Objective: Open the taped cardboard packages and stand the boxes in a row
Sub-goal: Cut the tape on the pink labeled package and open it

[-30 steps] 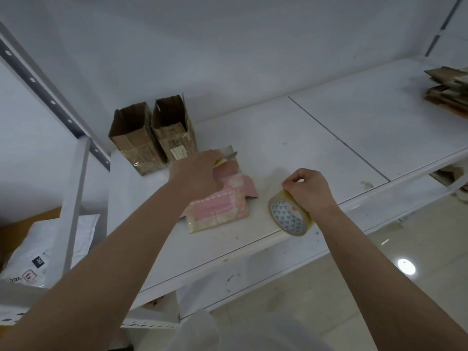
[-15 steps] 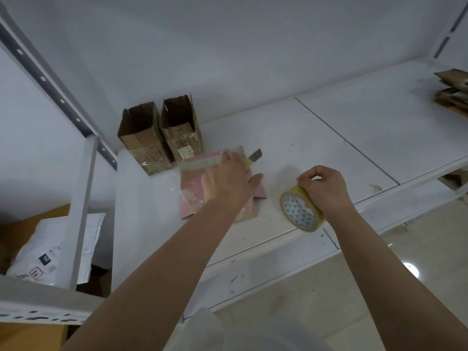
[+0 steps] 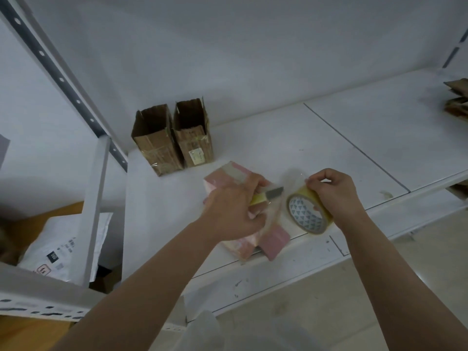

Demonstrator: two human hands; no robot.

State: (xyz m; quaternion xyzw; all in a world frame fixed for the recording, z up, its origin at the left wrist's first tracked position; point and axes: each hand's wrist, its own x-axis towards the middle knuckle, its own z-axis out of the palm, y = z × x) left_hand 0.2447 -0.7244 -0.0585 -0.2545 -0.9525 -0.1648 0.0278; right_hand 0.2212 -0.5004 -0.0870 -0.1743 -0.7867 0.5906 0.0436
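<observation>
Here, on the white shelf [image 3: 291,138], lay a pink package [image 3: 229,174], flat and near the front edge, with one pink flap [image 3: 274,240] sticking out toward the lip. Pressed down from above by the left hand [image 3: 234,210], fingers curled round a yellow-handled knife [image 3: 268,195] with its grey blade pointing right. Held just beside that blade, in the right hand [image 3: 334,192], a roll of yellowish tape [image 3: 307,214], standing on edge with the printed core facing the camera; fingers and thumb pinched on the top of the roll. Stretched between roll and package, a clear, blurry strip of tape [image 3: 291,178]; could not tell exactly where its end was stuck. Taped across the far corner of the package, a pale patch of old tape.

Behind and to the left, against the wall, stood two brown cardboard boxes [image 3: 172,138], upright, tops open, side by side and touching, the right one bearing a small label. Well apart from the pink package, though on the same shelf.

Far right, at the edge of view, a stack of flattened brown cardboard [image 3: 457,98]. Lower left, beyond the grey upright post [image 3: 95,209], a white mailing bag [image 3: 63,244] lying on a brown surface. Below the shelf, a pale floor [image 3: 354,300].
</observation>
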